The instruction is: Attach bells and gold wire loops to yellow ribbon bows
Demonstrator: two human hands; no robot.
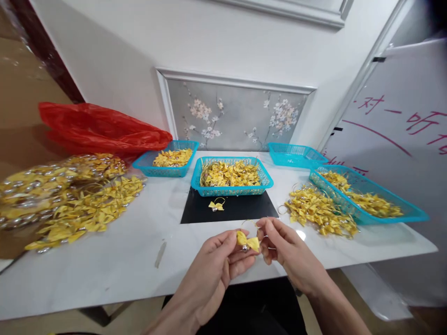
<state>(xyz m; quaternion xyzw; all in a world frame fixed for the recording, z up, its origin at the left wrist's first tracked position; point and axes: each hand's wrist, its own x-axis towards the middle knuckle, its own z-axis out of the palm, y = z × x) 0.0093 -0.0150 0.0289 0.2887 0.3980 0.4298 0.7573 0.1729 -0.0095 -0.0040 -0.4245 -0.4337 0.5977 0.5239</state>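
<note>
Both hands meet just above the near edge of the white table (115, 260). The left hand (213, 265) pinches a small yellow ribbon bow (248, 242) between thumb and forefingers, fingers closed narrowly on its left wing. The right hand (286, 251) closes on the bow's right side, its fingertips up by the thin gold loop (249, 223) that arches over the bow. A small silver bead seems to sit under the knot, though it is too small to be sure.

The step in hand looks like fitting or checking the loop on the bow. To do it well, I judge the left pinch should stay at the knot, not on the wings, so the ribbon keeps its shape, while the right fingers work the fine cord lightly; a hard pull could slip the knot or crease a wing.

Just beyond the hands lies a black mat (240, 209) with one bow (216, 204) resting on it. Behind it stands a blue basket (199, 179) full of yellow bows. To the right is a loose heap of bows (319, 211) beside a long blue tray (401, 204), with an empty basket (296, 153) farther off. To the left are another filled basket (146, 165), a spread pile of bows (87, 209), clear bagged bows (31, 190) and a red plastic bag (98, 128).
</note>
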